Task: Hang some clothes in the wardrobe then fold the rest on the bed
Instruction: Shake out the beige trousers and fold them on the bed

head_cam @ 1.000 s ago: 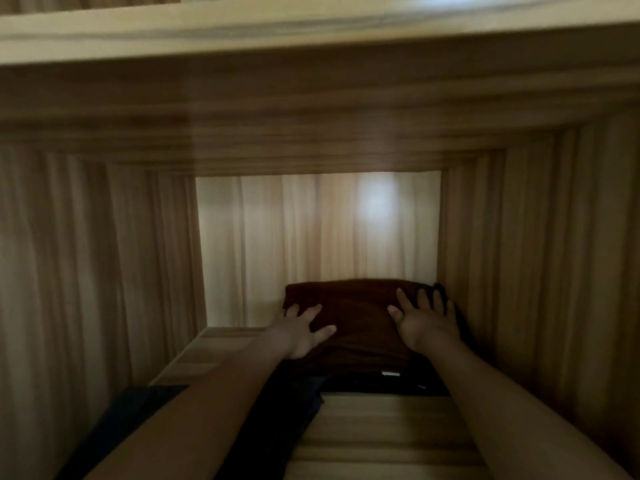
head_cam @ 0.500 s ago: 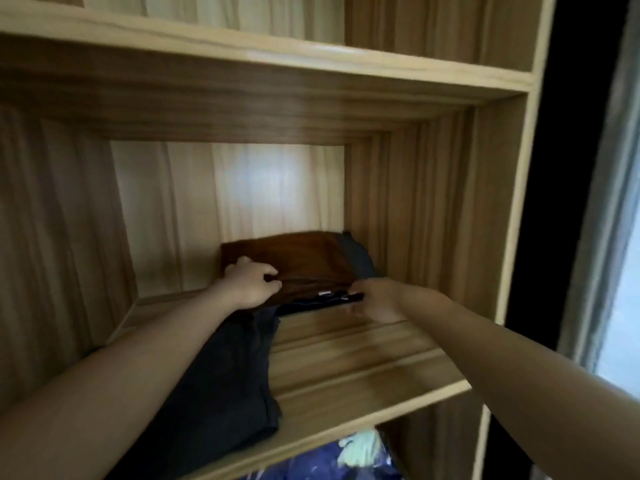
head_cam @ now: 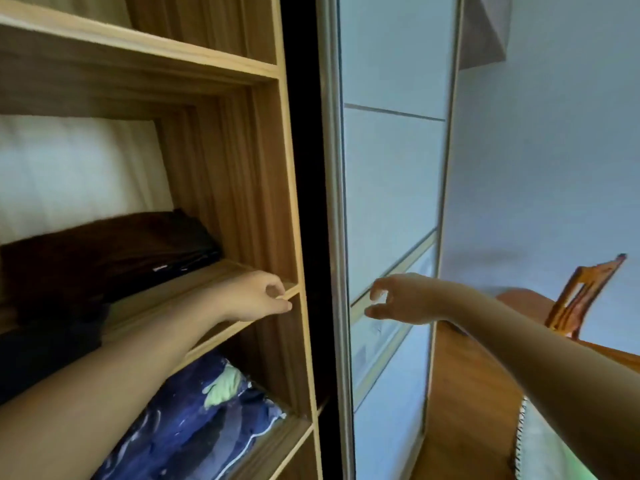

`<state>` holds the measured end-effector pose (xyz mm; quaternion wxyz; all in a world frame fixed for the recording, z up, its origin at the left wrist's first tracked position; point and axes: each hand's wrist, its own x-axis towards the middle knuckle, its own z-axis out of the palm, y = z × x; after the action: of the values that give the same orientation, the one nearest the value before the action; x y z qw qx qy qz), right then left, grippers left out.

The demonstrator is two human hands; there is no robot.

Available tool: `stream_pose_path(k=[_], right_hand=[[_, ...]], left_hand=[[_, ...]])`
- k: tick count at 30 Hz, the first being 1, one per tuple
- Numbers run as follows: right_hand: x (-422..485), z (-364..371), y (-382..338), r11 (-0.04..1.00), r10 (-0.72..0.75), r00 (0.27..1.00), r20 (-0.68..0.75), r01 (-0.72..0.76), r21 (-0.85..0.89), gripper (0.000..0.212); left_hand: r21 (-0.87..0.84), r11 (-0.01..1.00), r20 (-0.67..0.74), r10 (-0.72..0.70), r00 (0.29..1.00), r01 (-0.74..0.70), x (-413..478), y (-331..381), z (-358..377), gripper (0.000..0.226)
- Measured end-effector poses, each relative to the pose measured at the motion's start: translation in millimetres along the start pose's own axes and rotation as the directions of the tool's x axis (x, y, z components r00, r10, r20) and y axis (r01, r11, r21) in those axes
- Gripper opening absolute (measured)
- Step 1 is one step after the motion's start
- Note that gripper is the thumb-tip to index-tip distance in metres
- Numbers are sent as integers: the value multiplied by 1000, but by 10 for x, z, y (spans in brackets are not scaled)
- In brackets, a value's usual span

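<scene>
- A folded brown garment [head_cam: 114, 251] lies at the back of the middle shelf [head_cam: 199, 282] of the wardrobe [head_cam: 270, 168], on top of a black piece [head_cam: 194, 261] whose edge shows beneath it. Both sit behind and to the left of the left hand [head_cam: 258, 297], well apart from it.
- A dark garment [head_cam: 48, 351] hangs over the shelf's front edge at far left (the frame and the left forearm [head_cam: 138, 362] hide most of it).
- Blue patterned bedding [head_cam: 180, 431] fills the compartment under the shelf.
- The left hand hovers at the shelf's front right corner, fingers loosely curled, forefinger tip close to the thumb, holding nothing.
- Right of the shelf, across a dark gap, the right hand [head_cam: 398, 299] reaches before a pale sliding door [head_cam: 391, 185]. Its fingers are loosely bent, thumb apart, and it is empty. Whether it touches the door cannot be told.
- Far right of the shelf, a blurred wooden chair [head_cam: 585, 292] stands over a wood floor [head_cam: 460, 393].
</scene>
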<state>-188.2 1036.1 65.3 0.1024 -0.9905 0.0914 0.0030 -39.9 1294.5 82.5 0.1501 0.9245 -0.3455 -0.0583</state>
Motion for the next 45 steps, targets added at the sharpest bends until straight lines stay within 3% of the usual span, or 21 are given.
stream_pose_path(k=[9,17,25,39,45], right_hand=[[-1161,167,1372,931,365,931,-6,-364,29,48],[-1660,256,2429,806,583,812,41,-584,102,47],[-1128,521,3886,730,672,736,83,-677,98,60],[-32,355,5682,685,710,696,106,-718,122,60],[412,162,6433,602,780,612,133,-791,110,55]], left_hand=[[2,944,185,323,928,-329,652,1512,985,39],[13,890,280,434,856,-456,1458,2503,1815,40],[-26,869,324,474,819,-494,2761,3359,2584,49],[12,850,386,482,787,-527,4737,4402,3159,50],[3,808,412,536,737,-589,5771,5020,3480,48]])
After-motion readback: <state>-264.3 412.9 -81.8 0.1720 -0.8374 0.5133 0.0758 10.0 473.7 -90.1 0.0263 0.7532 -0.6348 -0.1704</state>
